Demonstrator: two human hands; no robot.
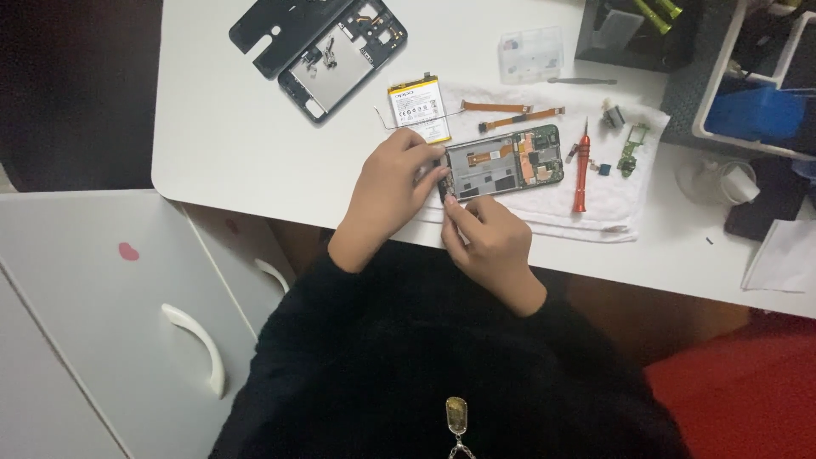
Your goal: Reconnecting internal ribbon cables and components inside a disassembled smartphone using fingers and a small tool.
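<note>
You pinched with both hands, your left hand (393, 183) and right hand (487, 238), at the nine o'clock end of the open phone (503, 163) on the white cloth (614, 200), seemingly loosening a small part, with the red screwdriver (581, 166) at three o'clock.

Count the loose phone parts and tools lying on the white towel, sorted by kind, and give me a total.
Opened phone frame: 1
Orange flex cables: 2
Red screwdriver: 1
Green circuit board: 1
Small modules: 2
Total: 7
The battery overlaps the towel's edge, so it is not counted.
</note>
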